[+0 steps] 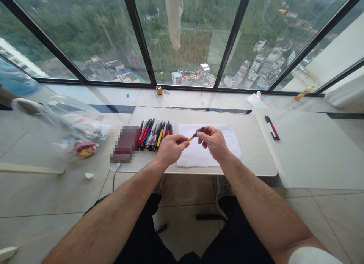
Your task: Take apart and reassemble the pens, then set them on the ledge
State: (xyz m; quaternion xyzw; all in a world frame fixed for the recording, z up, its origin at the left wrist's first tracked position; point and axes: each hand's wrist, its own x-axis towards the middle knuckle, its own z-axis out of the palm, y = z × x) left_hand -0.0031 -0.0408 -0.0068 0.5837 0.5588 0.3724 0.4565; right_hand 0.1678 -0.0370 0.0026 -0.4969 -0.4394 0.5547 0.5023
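Observation:
Both hands hold one pen (pixel 195 134) with a black upper part and a yellow lower part, above a white sheet of paper (pixel 209 149) on a low pale table (pixel 256 154). My left hand (pixel 170 149) pinches the yellow end. My right hand (pixel 214 141) pinches the black end. A row of several pens (pixel 155 133), red, black, blue and yellow, lies on the table just left of the hands.
A pixelated dark red block (pixel 125 143) lies left of the pen row, with a white cable (pixel 115 173) below it. A clear plastic bag (pixel 76 131) of coloured items sits on the floor at left. Two pens (pixel 272 127) lie at right. A small can (pixel 159 90) stands by the window.

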